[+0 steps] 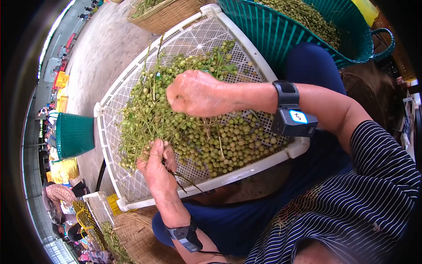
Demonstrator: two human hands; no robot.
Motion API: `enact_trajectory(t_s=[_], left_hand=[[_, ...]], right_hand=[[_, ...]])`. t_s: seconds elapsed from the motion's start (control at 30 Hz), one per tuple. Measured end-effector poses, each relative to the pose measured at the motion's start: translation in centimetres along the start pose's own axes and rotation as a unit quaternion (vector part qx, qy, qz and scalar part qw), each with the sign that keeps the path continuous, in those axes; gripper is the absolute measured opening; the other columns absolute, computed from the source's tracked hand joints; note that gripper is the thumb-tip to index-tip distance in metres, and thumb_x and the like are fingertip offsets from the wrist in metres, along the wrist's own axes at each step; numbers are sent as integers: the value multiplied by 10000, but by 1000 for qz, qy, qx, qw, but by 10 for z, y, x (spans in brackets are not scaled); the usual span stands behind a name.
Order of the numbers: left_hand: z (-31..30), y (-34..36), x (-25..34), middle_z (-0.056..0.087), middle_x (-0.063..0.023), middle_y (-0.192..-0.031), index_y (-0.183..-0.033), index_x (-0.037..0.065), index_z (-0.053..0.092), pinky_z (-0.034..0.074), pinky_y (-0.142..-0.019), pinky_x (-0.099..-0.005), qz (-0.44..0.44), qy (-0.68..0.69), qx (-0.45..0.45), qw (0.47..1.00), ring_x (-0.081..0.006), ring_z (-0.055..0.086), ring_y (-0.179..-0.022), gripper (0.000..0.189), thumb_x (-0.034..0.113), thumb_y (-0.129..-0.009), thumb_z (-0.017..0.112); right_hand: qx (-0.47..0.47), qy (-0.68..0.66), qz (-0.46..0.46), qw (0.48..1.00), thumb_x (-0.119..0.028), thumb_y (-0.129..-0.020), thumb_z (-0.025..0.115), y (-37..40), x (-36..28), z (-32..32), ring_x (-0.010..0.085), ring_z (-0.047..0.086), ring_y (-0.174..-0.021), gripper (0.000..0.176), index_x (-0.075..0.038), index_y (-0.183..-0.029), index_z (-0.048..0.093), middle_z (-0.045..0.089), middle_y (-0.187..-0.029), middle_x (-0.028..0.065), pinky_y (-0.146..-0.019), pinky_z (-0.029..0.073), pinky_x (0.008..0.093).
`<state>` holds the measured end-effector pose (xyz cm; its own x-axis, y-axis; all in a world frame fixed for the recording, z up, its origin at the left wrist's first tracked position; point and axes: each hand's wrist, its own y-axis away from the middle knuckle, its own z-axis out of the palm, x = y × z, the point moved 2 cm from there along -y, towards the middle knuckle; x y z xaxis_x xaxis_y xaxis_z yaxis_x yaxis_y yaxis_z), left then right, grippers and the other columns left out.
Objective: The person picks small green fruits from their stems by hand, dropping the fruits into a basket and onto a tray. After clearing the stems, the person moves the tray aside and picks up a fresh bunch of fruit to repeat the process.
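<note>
A white plastic mesh tray (pixel 259 169) lies in front of me, holding small round green-yellow fruits. Loose fruits (pixel 226 147) gather on its near side, while stemmy green bunches (pixel 136 116) cover the middle and far side. My left hand (pixel 160 169) is at the tray's left part, thumb and fingers pinched on thin stems; dark stem ends stick out below the palm. Over the bunches, my right hand (pixel 191 94) is curled closed with its back toward me. Its fingertips, and whatever they may hold, are hidden.
A green basket (pixel 263 31) with more stemmy fruit stands at the upper right beside my knee. Wicker baskets (pixel 165 15) sit beyond the tray and at lower left. Another green basket (pixel 74 136) stands on the floor at left. People (pixel 66 193) are in the background.
</note>
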<state>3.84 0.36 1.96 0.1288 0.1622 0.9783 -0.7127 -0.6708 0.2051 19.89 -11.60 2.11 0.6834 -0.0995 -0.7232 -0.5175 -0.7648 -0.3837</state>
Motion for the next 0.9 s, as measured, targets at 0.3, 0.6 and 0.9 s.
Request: enact_trajectory(t_s=[0.3,0.6,0.9], left_hand=[[-11,-6,2,447,-7,-553,-803,41,509,234,-340,-224,-109,82,-25,990,-81,326,-391,189,205,-869,577],[-15,-8,-1,448,-10,-552,-768,55,489,230,-338,-224,-109,91,-56,988,-79,323,-389,210,220,-867,574],[-11,-4,1,435,8,-554,-783,62,499,230,-347,-226,-126,95,-57,986,-73,306,-398,207,238,-866,570]], right_hand=[[-140,-19,-29,990,-147,-715,628,-4,5,-10,257,556,-571,203,50,-752,597,557,-572,160,-579,425,394],[-115,-44,18,992,-80,-751,571,-12,27,-3,192,566,-554,152,57,-729,632,604,-615,137,-531,455,348],[-175,-240,-83,951,-137,-754,616,-5,27,28,129,488,-521,224,83,-731,582,516,-560,95,-479,390,318]])
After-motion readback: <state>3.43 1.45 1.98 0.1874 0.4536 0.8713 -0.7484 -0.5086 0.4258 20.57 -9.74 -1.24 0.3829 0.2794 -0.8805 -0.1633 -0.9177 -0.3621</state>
